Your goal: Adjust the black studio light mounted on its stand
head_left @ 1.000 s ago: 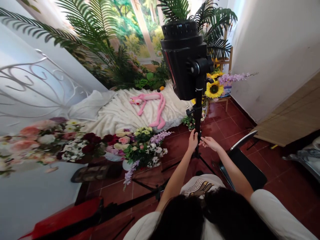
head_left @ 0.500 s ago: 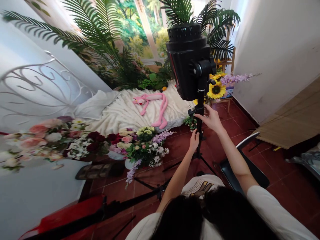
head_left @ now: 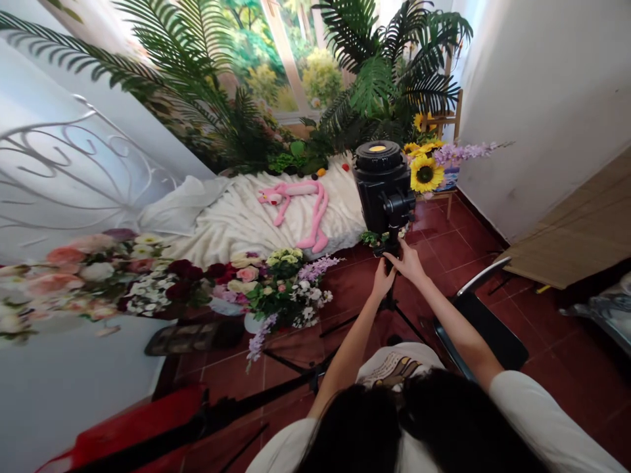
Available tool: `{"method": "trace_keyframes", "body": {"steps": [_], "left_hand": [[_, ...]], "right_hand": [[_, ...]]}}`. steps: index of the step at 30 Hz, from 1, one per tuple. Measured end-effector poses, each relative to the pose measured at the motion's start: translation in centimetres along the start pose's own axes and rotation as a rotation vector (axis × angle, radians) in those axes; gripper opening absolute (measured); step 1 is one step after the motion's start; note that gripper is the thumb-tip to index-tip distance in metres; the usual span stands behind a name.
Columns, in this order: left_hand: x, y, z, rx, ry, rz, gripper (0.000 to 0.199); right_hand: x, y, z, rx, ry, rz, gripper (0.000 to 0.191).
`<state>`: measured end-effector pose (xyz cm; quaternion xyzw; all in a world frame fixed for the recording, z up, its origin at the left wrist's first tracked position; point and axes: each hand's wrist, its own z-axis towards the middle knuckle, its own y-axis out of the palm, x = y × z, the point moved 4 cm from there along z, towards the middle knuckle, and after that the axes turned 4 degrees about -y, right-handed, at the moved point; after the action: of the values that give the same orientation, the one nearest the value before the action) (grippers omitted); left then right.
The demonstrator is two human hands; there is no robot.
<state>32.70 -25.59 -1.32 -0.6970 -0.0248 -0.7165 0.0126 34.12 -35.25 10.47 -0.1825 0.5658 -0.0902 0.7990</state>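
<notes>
A black studio light [head_left: 382, 187] with a round, vented end and a yellow disc on top is mounted on a light stand [head_left: 393, 303]. My left hand [head_left: 382, 281] is closed around the stand's pole a little below the lamp. Just above it, my right hand [head_left: 408, 263] grips the upper part of the stand near a black clamp knob [head_left: 380, 251]. The two hands are nearly touching. My fingers partly hide the pole, and the stand's legs spread over the red tiled floor.
A pink plush toy [head_left: 318, 210] lies on a cream blanket [head_left: 236, 203] beyond the stand. Artificial flowers [head_left: 276, 282] stand at the left, and a black chair [head_left: 486, 328] at the right. Another black pole [head_left: 256, 397] crosses the lower left above a red bag [head_left: 133, 427].
The studio light has come down a long way with the stand's upper section. My right hand has dropped with it, close to my left hand, which has shifted down slightly.
</notes>
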Motion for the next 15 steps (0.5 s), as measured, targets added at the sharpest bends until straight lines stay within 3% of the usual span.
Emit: {"method": "trace_keyframes", "body": {"steps": [5,11,15], "left_hand": [[0.6,-0.1,0.3,-0.019,0.042,0.041,0.051],[1.2,-0.1,0.1,-0.052,-0.013,0.022,0.048],[1.1,0.0,0.2,-0.051,-0.022,-0.008,0.049]], "right_hand": [[0.5,-1.2,-1.7,-0.068,-0.019,0.007,0.05],[3.0,-3.3,-5.9,-0.116,0.096,-0.247,0.039],[3.5,-3.2,-6.3,-0.116,0.117,-0.285,0.031]]}}
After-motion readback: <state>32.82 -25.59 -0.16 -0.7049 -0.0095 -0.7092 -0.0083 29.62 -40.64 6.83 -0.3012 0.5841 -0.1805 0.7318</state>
